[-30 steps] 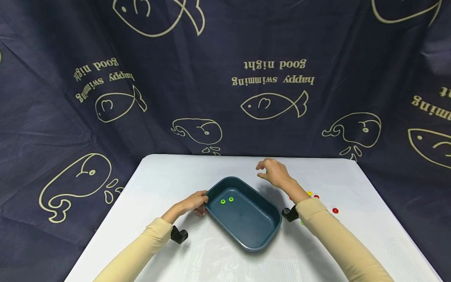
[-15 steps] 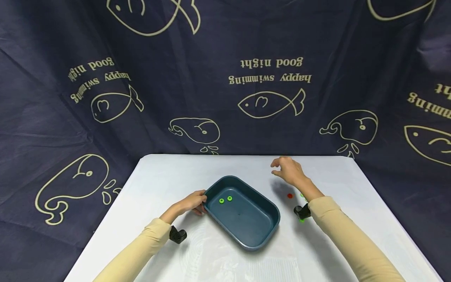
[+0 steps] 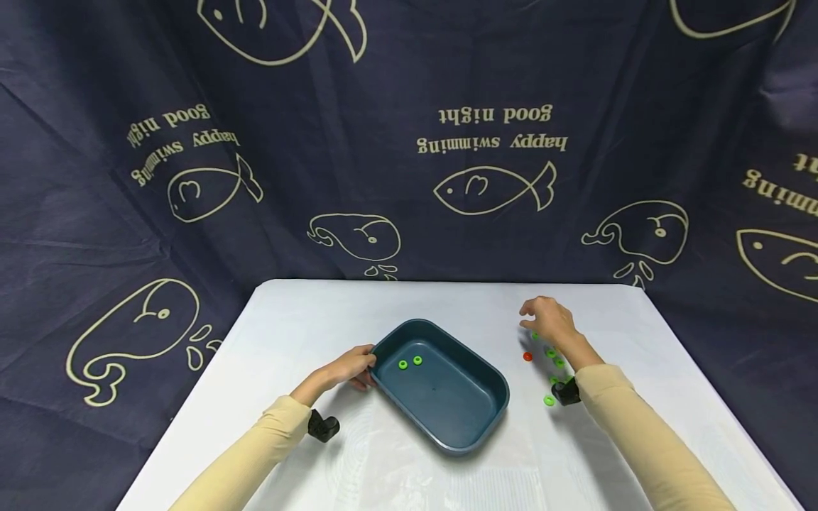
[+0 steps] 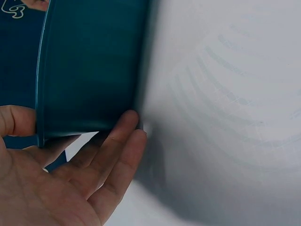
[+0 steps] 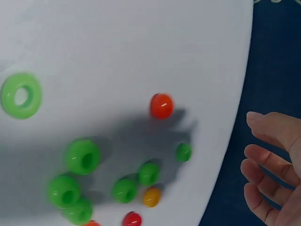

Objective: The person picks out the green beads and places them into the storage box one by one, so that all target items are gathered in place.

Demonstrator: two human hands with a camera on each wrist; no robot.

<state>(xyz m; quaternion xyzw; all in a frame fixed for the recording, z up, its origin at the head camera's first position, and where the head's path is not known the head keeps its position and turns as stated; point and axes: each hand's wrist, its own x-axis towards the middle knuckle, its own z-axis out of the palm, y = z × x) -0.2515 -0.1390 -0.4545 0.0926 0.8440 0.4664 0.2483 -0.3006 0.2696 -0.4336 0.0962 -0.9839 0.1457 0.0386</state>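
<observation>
A dark teal plastic bin (image 3: 441,408) lies at an angle on the white table. My left hand (image 3: 348,367) grips its left end; in the left wrist view the thumb (image 4: 16,120) is at the rim and the fingertips touch the outer wall. Two green beads (image 3: 417,360) lie on the bin's floor near that end. My right hand (image 3: 551,323) hovers to the right of the bin, above scattered beads. Its fingers are loosely bent with nothing between them. Below it are a red bead (image 3: 527,356) and several green beads (image 3: 559,363).
The right wrist view also shows a yellow bead (image 5: 151,197), another red bead (image 5: 132,219) and a flat green ring (image 5: 8,96). A dark fish-print curtain (image 3: 492,241) hangs behind the table. Black wrist cameras (image 3: 323,426) stick out under both wrists.
My right hand has moved rightward, away from the bin, and slightly nearer over the beads, uncovering green ones. The left hand and the bin stay put.
</observation>
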